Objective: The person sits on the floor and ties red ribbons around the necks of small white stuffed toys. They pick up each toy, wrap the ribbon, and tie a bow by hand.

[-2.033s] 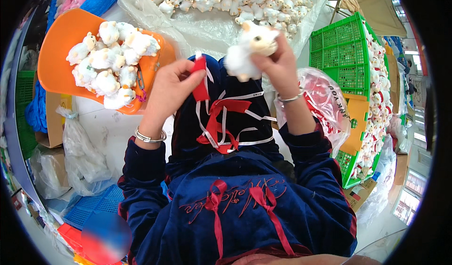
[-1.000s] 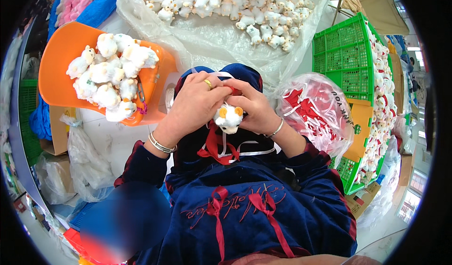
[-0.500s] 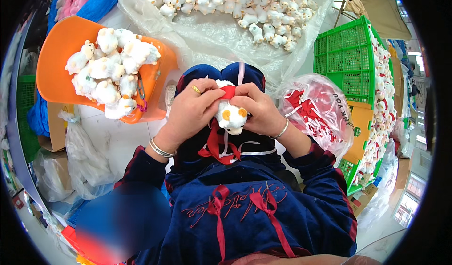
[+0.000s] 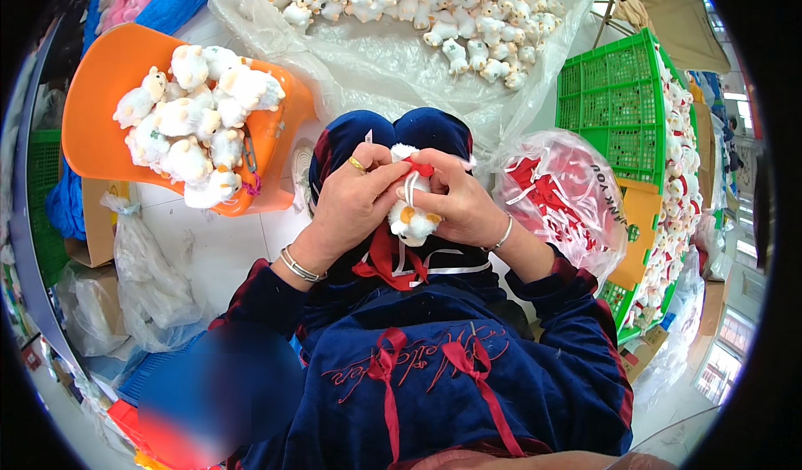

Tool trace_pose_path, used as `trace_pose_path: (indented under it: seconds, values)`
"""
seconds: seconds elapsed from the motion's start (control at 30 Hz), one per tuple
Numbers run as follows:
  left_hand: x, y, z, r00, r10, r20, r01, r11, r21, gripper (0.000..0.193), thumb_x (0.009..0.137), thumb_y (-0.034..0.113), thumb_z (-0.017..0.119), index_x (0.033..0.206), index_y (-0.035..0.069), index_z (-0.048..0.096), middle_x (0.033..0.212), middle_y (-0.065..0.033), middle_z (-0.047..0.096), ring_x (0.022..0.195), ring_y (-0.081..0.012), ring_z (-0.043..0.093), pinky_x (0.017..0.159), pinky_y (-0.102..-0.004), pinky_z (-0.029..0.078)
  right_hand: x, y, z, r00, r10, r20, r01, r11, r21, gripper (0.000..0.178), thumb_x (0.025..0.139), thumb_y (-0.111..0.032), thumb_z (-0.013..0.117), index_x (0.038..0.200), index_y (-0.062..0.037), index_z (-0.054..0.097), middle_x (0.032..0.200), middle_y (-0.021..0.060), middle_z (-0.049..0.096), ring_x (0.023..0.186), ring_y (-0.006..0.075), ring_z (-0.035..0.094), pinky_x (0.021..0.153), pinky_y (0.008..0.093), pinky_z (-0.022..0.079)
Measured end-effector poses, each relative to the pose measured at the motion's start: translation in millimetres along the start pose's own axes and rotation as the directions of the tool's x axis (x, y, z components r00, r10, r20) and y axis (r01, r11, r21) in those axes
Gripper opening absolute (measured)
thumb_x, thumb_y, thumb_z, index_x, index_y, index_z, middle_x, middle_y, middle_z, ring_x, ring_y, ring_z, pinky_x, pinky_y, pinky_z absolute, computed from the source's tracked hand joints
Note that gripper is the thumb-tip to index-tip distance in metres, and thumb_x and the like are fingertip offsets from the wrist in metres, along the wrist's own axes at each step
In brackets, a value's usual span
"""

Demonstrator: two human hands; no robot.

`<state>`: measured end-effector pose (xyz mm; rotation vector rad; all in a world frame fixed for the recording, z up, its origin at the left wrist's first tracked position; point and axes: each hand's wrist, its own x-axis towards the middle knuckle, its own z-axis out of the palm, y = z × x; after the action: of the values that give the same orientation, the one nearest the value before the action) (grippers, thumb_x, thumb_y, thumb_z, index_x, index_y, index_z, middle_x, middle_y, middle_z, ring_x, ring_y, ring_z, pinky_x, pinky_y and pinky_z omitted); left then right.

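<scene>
A small white plush toy [image 4: 412, 226] with yellow-orange ears hangs head down toward me above my lap, between my two hands. A red scarf [image 4: 420, 167] with white ribbon ties [image 4: 409, 184] lies around its neck. My left hand [image 4: 355, 193] is closed, its fingertips pinching at the scarf's edge. Thumb and fingers of my right hand [image 4: 459, 201] pinch the white ribbon against the toy; the exact grip is partly hidden. Further red scarves [image 4: 388, 261] with white ribbons rest on my lap just below the toy.
At left, an orange chair [image 4: 100, 127] carries a heap of white plush toys [image 4: 188, 119]. More toys [image 4: 401, 2] lie on plastic sheeting [image 4: 334, 69] ahead. To my right are a clear bag of red scarves [image 4: 551, 203] and a green crate [image 4: 610, 102] beside scarfed toys [image 4: 681, 194].
The toy has turned a little, and white ribbon now shows across the red scarf. My right fingers have shifted onto the ribbon; my left hand has moved slightly.
</scene>
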<state>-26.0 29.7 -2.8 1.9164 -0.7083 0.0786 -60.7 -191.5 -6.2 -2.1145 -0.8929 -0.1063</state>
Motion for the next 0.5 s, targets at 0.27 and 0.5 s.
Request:
trace_pose_path:
  seconds: [0.27,0.5]
  values:
    - [9,-8,-16,0.967,0.075,0.243,-0.104,0.989,0.109,0.034,0.083,0.005,0.071,0.117,0.007,0.071,0.107,-0.0089,0.063,0.097,-0.0298,0.063,0.085,-0.0389,0.054,6,-8,-10,0.992,0.112,0.060,-0.112,0.994,-0.003,0.067,0.073,-0.001,0.082,0.134,-0.0209,0.063,0.143,0.0200,0.048,0.094,0.0252,0.067,0.081,0.0349,0.057]
    - [21,11,-26,0.949,0.035,0.313,-0.058,0.996,0.064,0.052,0.076,0.023,0.081,0.118,0.002,0.061,0.111,-0.0161,0.060,0.110,-0.0354,0.057,0.091,-0.0424,0.050,26,-3,-23,0.970,0.242,-0.010,-0.242,0.970,-0.012,0.073,0.071,-0.020,0.088,0.135,-0.0029,0.057,0.126,0.0181,0.062,0.113,0.0371,0.063,0.096,0.0413,0.052]
